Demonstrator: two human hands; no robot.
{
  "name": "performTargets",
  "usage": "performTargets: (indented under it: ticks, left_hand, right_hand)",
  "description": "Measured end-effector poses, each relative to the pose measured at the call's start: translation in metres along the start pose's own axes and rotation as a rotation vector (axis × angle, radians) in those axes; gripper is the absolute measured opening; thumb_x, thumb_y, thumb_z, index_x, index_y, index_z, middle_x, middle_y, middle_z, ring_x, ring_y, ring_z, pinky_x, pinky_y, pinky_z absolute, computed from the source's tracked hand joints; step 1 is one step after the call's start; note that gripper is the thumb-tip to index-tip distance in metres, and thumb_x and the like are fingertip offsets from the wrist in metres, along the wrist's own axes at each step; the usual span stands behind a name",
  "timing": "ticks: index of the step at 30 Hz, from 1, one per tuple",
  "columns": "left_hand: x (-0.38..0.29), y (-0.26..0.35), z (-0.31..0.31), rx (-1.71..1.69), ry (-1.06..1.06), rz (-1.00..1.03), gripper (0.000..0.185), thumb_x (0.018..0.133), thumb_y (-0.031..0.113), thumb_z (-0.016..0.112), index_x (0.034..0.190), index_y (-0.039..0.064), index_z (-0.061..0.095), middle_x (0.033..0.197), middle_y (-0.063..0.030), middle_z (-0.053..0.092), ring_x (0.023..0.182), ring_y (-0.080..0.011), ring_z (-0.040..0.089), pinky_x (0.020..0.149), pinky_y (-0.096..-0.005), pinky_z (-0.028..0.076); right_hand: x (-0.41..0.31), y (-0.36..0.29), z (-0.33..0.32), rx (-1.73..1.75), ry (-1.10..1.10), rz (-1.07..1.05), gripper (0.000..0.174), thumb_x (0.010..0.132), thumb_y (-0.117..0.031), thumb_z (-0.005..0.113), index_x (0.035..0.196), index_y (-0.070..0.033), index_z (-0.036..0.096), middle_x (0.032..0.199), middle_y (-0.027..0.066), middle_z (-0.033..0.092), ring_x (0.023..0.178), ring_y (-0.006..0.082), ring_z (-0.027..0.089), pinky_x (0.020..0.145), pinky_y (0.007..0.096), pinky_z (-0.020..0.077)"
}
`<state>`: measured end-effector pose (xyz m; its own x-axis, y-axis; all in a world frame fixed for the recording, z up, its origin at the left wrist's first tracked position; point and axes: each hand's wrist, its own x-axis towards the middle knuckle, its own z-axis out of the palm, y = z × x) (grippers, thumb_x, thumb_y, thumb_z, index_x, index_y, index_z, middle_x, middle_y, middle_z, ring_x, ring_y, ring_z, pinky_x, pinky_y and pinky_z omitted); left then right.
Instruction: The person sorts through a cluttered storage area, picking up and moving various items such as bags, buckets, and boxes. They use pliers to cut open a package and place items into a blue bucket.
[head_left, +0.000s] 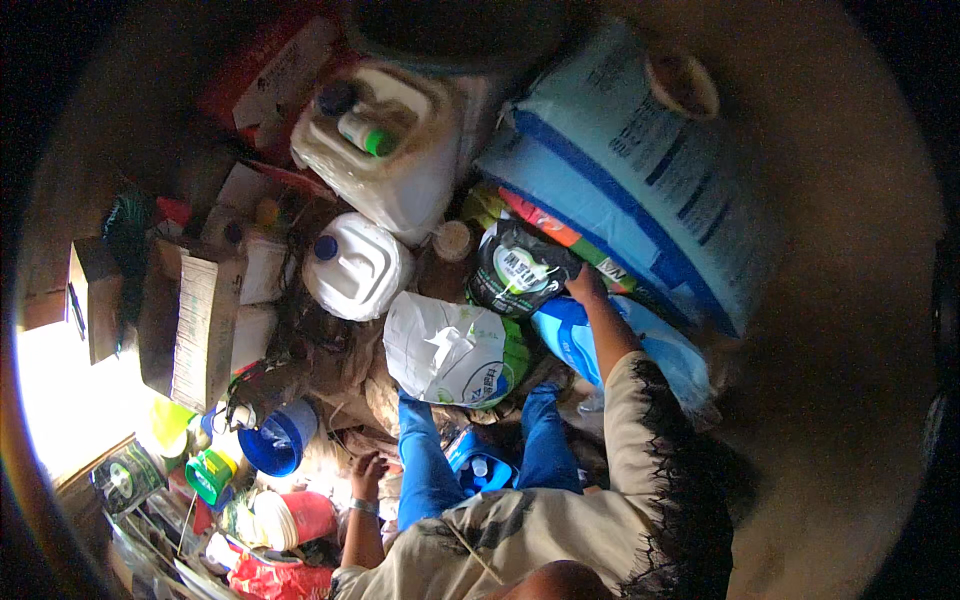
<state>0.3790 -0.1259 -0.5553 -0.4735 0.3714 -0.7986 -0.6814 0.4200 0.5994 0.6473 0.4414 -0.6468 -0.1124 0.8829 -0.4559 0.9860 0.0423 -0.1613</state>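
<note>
My right hand is at the right edge of a black plastic bag with a white and green print; the fingers are partly hidden, so I cannot tell whether they grip it. Just below that bag lies a white and green printed bag with a crumpled top, in front of my knees. A blue plastic bag lies under my right forearm. My left hand hangs beside my left leg with nothing in it, fingers apart and slightly bent. Between my legs stands a blue container with bottles inside.
White jerrycans stand ahead, a green-capped bottle on the larger. Stacked pale-blue sacks rise at the right. Cardboard boxes, a blue bucket, a green tub and a red bucket crowd the left.
</note>
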Motion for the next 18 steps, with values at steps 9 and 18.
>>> performTargets:
  ticks: [9,18]
  left_hand:
    - [-0.009,-0.068,0.036,0.119,0.032,-0.214,0.022,0.083,0.012,0.053,0.101,-0.001,0.053,0.085,-0.0126,0.061,0.073,-0.0199,0.061,0.065,-0.0286,0.05]
    - [-0.025,-0.08,0.033,0.205,-0.039,-0.304,0.024,0.085,0.014,0.053,0.102,-0.001,0.052,0.085,-0.0116,0.061,0.072,-0.0174,0.06,0.061,-0.0257,0.047]
  right_hand:
    - [0.098,0.028,0.073,0.014,0.077,-0.182,0.065,0.064,-0.033,0.069,0.113,0.001,0.044,0.116,0.0238,0.047,0.103,0.0363,0.049,0.087,0.0407,0.0401]
    - [0.044,-0.02,0.115,-0.442,-0.3,-0.456,0.034,0.079,-0.035,0.049,0.08,-0.005,0.066,0.084,0.0165,0.063,0.079,0.0318,0.061,0.07,0.0434,0.0475]
